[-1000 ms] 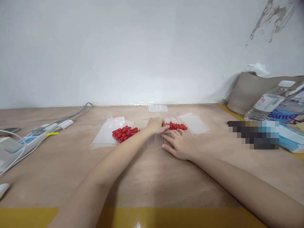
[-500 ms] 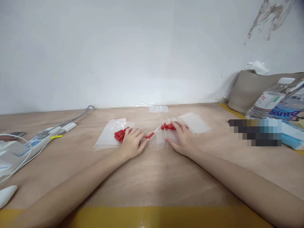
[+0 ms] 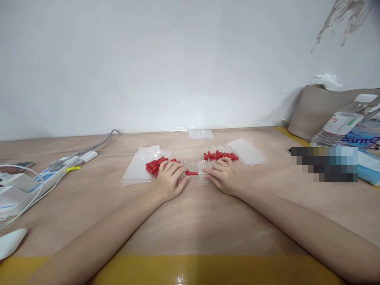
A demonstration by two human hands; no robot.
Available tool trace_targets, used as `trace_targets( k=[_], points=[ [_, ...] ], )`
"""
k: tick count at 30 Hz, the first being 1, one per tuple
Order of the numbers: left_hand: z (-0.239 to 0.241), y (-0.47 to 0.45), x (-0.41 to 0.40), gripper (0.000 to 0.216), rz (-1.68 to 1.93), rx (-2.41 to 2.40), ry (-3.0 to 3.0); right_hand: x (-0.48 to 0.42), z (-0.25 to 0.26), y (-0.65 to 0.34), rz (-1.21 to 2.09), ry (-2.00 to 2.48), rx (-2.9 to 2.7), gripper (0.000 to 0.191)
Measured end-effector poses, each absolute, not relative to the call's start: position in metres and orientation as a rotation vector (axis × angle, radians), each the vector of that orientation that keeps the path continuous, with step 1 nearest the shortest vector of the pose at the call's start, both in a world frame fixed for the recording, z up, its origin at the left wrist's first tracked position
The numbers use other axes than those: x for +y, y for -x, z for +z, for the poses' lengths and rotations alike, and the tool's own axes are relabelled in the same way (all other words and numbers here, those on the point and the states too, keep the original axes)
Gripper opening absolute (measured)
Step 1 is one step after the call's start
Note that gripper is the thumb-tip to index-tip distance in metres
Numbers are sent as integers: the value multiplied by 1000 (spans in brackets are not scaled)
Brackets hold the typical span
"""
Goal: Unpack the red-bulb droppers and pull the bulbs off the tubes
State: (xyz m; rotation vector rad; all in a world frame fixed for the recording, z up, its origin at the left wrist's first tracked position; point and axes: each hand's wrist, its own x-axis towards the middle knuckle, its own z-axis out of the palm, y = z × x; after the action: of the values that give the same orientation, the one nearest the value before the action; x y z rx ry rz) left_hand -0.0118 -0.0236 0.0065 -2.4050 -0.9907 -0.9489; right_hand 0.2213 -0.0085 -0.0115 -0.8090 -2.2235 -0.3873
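Note:
Between my hands a red rubber dropper bulb [image 3: 192, 173] lies level, joined at its right end to a thin clear tube. My left hand [image 3: 171, 180] pinches the bulb's left end between thumb and fingers. Closed on the tube is my right hand [image 3: 221, 175], whose fingers hide most of it. Below them a row of clear glass tubes [image 3: 197, 181] lies side by side. Loose red bulbs [image 3: 154, 166] are heaped just left of my left hand. Beyond my right hand, several droppers with red bulbs [image 3: 219, 155] lie in a row, tubes pointing to the wall.
Clear plastic bags lie at the left [image 3: 135, 168], right [image 3: 247, 151] and back [image 3: 200, 134]. A power strip [image 3: 56, 170] with cables is on the far left. A water bottle [image 3: 338, 126] and a grey-brown bag [image 3: 308, 111] stand at the right.
The bulb and tube have turned from slanting to level. My right hand has come back and closed on the tube, uncovering more of the row of red-bulbed droppers.

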Motion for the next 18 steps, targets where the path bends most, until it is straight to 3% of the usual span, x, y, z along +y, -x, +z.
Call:
trace_targets(
  k=[3, 9, 18],
  points=[
    [6, 4, -22, 33, -883, -929, 2454, -10, -10, -219, -407, 780, -2233, 22],
    [2, -7, -20, 15, -878, -810, 2464, -14, -9, -214, -383, 734, -2254, 22],
    [11, -8, -27, 17, -713, -792, 2462, -20, -9, -211, -415, 690, -2292, 24]
  ],
)
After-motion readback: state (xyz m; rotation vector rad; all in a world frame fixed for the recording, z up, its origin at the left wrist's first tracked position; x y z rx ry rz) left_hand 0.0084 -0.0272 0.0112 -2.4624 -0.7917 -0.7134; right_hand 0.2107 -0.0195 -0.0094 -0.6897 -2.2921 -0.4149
